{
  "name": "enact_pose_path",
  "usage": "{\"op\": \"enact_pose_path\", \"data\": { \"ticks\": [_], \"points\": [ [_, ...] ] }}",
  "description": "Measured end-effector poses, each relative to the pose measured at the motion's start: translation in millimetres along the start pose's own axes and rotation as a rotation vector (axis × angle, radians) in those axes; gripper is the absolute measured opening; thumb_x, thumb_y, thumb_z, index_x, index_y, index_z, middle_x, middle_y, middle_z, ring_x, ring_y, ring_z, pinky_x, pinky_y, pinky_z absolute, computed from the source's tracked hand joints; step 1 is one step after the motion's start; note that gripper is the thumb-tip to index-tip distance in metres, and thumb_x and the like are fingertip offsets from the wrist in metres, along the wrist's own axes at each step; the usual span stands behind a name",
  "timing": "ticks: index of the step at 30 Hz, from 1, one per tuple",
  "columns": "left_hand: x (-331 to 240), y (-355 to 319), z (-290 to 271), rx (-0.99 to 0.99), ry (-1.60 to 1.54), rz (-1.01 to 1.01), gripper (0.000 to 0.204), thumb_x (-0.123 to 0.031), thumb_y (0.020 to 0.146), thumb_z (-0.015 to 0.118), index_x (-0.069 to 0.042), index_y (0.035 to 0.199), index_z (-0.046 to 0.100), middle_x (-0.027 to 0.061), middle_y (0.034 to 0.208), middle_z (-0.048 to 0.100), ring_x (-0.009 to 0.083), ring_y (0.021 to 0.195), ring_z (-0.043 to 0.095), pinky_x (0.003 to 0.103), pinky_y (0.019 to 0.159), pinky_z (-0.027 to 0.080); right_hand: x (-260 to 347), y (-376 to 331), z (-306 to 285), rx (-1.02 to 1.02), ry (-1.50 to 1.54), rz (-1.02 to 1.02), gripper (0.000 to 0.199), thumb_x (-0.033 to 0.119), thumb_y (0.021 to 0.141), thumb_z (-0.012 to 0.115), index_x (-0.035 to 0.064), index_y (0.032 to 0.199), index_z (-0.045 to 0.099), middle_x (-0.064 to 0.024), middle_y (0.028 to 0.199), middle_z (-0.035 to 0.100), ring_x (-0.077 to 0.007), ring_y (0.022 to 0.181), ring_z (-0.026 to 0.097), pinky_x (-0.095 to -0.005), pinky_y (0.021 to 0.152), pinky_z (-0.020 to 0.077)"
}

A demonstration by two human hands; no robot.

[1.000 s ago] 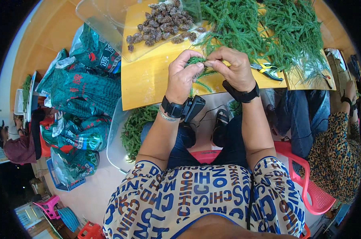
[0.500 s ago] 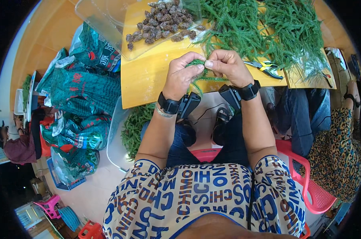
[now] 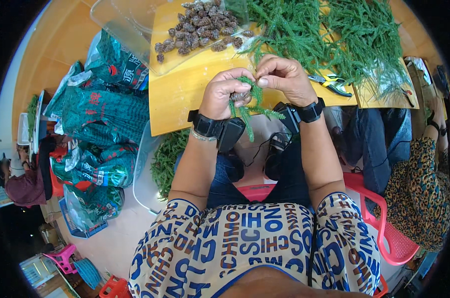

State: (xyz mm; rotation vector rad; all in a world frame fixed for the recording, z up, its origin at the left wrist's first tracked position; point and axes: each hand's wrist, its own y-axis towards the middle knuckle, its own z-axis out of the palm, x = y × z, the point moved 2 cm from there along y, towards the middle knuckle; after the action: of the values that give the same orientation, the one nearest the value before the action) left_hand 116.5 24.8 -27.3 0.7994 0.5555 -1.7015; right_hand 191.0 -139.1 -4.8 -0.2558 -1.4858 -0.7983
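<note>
My left hand is closed around a green sprig and a small brown pine cone. The sprig's needled tips hang out below the fingers, over the table's near edge. Right beside it, the thumb and fingertips of my right hand are pinched together by the sprig's upper end. What lies in that pinch is too small to make out. Several loose pine cones are heaped in a clear plastic tray beyond my left hand.
Two heaps of green sprigs cover the far right of the yellow table. Pliers with yellow-and-black handles lie right of my right hand. Stuffed green bags are piled at left. A person in a patterned top sits at right.
My left hand has turned, bringing the pine cone and more of the sprig into sight. The right hand's pinch has shifted slightly and the sprig's tips have swung downward.
</note>
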Motion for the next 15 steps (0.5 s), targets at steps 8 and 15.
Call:
{"op": "enact_pose_path", "data": {
  "ticks": [8,15],
  "points": [
    [-2,-2,12,-0.278,0.455,0.199,0.013,-0.007,0.080,0.059,0.000,0.091,0.061,0.0010,0.069,0.056,0.0083,0.058,0.048,0.023,0.054,0.039,-5,0,7,-0.136,-0.071,0.056,0.006,0.005,0.083,0.069,0.0032,0.085,0.063,-0.0008,0.084,0.059,-0.0074,0.077,0.053,-0.0228,0.071,0.0428],
    [1,0,24,-0.488,1.080,0.553,0.011,-0.005,0.081,0.058,0.000,0.089,0.061,-0.0003,0.073,0.058,0.0084,0.066,0.052,0.024,0.060,0.042,-9,-2,16,-0.393,-0.274,0.001,0.007,0.008,0.085,0.068,0.0024,0.085,0.064,0.0006,0.080,0.060,-0.0051,0.073,0.052,-0.0208,0.066,0.0421]
  ]
}}
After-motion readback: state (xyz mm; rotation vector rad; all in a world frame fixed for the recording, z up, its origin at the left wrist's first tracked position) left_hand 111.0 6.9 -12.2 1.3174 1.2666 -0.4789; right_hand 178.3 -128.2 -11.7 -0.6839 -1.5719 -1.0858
